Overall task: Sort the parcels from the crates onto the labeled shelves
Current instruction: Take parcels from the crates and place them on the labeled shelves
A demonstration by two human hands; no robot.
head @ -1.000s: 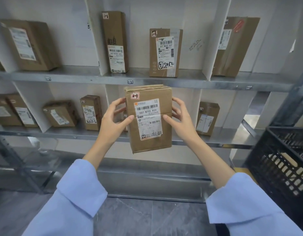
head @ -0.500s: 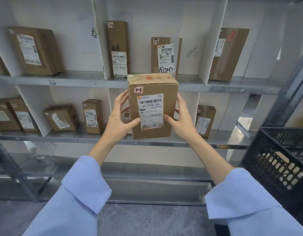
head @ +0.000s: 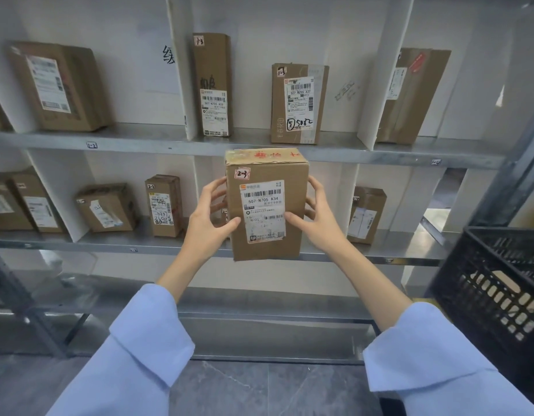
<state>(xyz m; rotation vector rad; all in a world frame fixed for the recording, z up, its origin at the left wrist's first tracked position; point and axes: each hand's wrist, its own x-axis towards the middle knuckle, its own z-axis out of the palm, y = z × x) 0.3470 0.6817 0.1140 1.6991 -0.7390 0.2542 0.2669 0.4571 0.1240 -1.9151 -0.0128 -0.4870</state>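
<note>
Left hand [head: 208, 223] grips the left side of the parcel [head: 267, 247], thumb on the front face, fingers curled behind. Right hand [head: 321, 225] mirrors this on the right side, thumb on the label [head: 264, 211]. The parcel is upright, clear of the crate [head: 499, 280] at the right, and has a tag [head: 242, 174] marked 2-3 at the top left corner. It is in front of the middle bay of the lower shelf [head: 109, 244], with its top overlapping the edge of the upper shelf [head: 139, 142]. Other parcels [head: 165, 205] stand in the bays on both levels.
</note>
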